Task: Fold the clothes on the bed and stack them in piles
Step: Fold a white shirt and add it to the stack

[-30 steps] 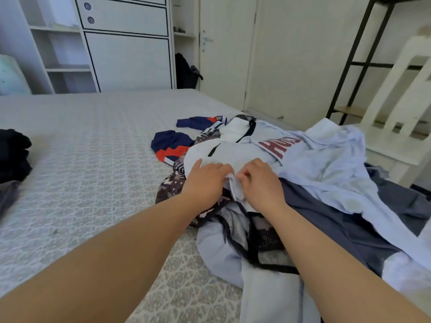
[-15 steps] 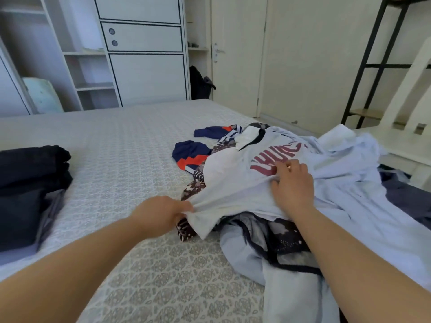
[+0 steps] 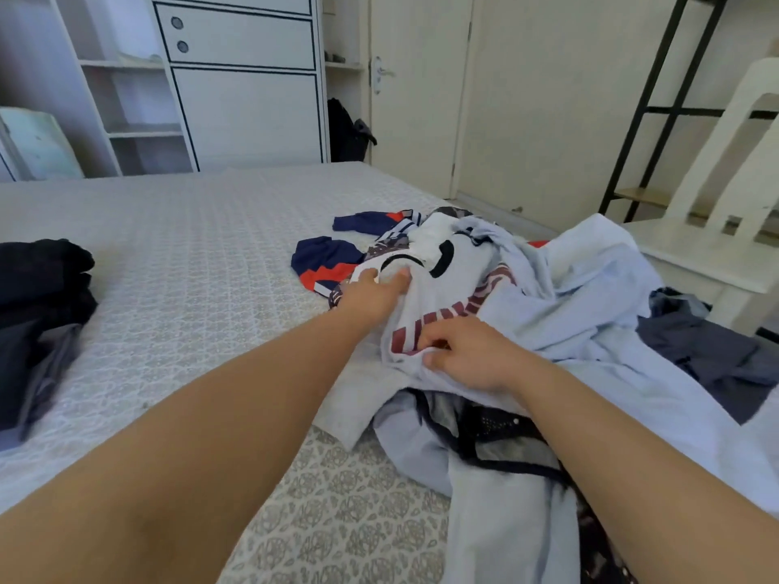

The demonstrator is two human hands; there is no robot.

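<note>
A white T-shirt (image 3: pixel 447 288) with dark red lettering and black trim lies on top of a heap of unfolded clothes on the bed (image 3: pixel 202 255). My left hand (image 3: pixel 373 295) reaches to its collar end and grips the fabric there. My right hand (image 3: pixel 468 356) pinches the shirt's near edge just below the lettering. Beneath and beside it lie a pale blue garment (image 3: pixel 598 297), a navy and red top (image 3: pixel 324 263), a dark grey garment (image 3: pixel 708 351) and a patterned piece with black straps (image 3: pixel 484 427).
A pile of dark folded clothes (image 3: pixel 40 305) sits at the bed's left edge. A white chair (image 3: pixel 725 229) stands to the right of the bed, a black metal rack (image 3: pixel 657 99) behind it. White cabinets (image 3: pixel 244 90) and a door (image 3: pixel 417 86) line the far wall.
My left hand let go of the shirt's near corner and reached forward to its collar end. My right hand came back toward me to the shirt's lower edge. The shirt has bunched up.
</note>
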